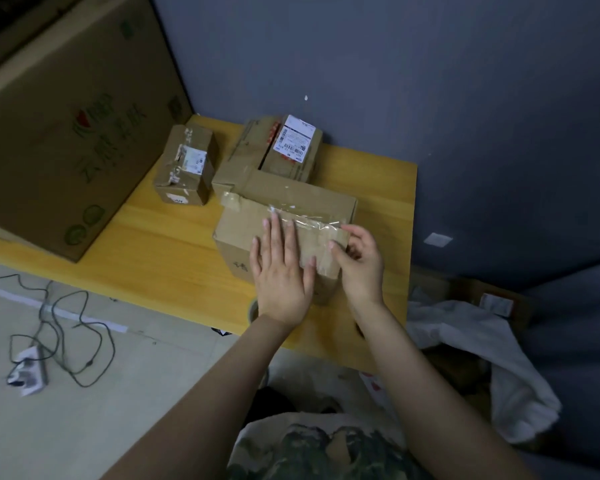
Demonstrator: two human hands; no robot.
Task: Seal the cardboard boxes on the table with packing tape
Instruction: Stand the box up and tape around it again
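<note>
The left hand (281, 271) lay flat on the cardboard box (238, 233) near the near edge of the tabletop (174, 251), fingers (278, 233) straight over the packing tape (314, 221). The right hand (361, 261) pinched the tape's end at the box's right edge.

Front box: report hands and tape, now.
Left hand flat, pressing tape onto front box top. Right hand pinching tape at right edge. Nothing in the way; other boxes behind.

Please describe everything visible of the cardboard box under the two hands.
The box is plain brown cardboard, closed, resting flat on the yellow table. Across its top runs clear tape. The left hand presses flat on top; the right hand pinches the tape at its right edge.
</note>
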